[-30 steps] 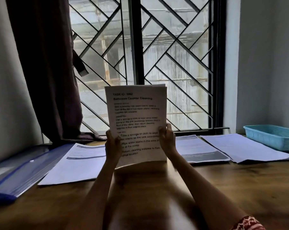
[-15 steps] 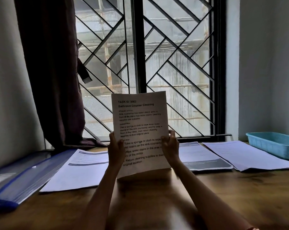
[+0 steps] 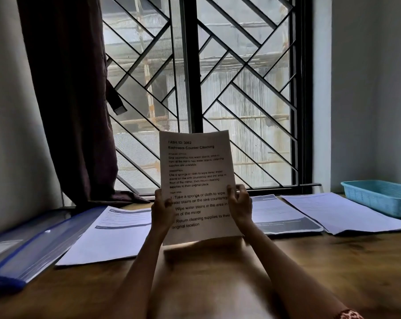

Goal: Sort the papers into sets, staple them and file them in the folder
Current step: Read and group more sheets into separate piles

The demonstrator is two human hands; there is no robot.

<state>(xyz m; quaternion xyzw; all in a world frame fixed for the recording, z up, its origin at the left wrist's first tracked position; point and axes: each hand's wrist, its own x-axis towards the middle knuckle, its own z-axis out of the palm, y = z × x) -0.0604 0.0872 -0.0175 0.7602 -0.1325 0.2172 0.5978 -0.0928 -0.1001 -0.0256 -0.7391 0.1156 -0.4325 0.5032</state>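
A printed sheet (image 3: 196, 180) stands upright above the worktop's (image 3: 310, 268) middle, gripped at its lower left edge by the left hand (image 3: 161, 209) and lower right edge by the right hand (image 3: 239, 203).

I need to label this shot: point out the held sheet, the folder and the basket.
held sheet (image 3: 195, 166): head view, printed upper half.
folder (image 3: 22, 261): head view, clear cover by the blue edge.
basket (image 3: 383, 199): head view, blue side wall.
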